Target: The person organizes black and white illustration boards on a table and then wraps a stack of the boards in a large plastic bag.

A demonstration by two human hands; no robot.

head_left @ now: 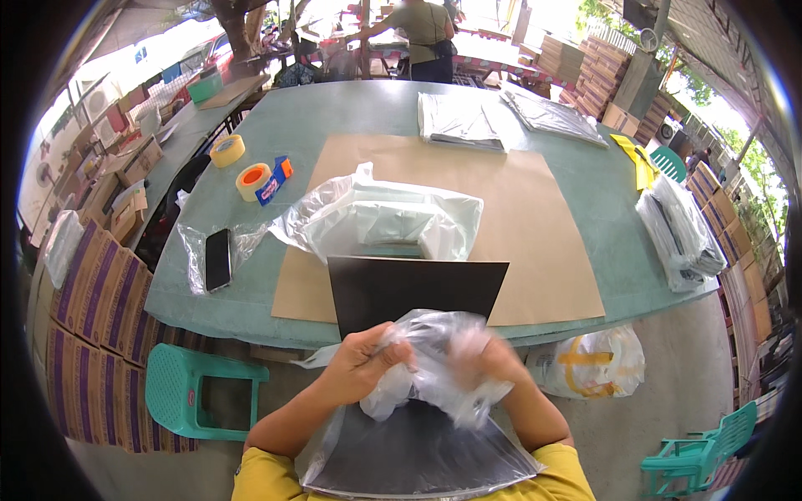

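Observation:
My left hand (366,364) is closed, its fingers pinching the bunched top of a clear plastic bag (428,355). Blurred by motion, my right hand (486,357) appears closed on the other side of the same plastic. Below both hands, a flat black panel (418,455) lies inside clear plastic against my lap. Another black panel (413,292) stands tilted at the table's near edge, just beyond my hands; its lower part is hidden by the plastic. Behind it, a crumpled white plastic sheet (393,221) rests on a large brown cardboard sheet (551,250).
The green table (334,108) holds tape rolls (253,181), a blue-orange tape dispenser (276,181), a phone (218,260) and plastic-wrapped flat packs (462,119). A green stool (180,392) stands left, a stuffed plastic bag (593,361) right. A person (422,37) is at the far side.

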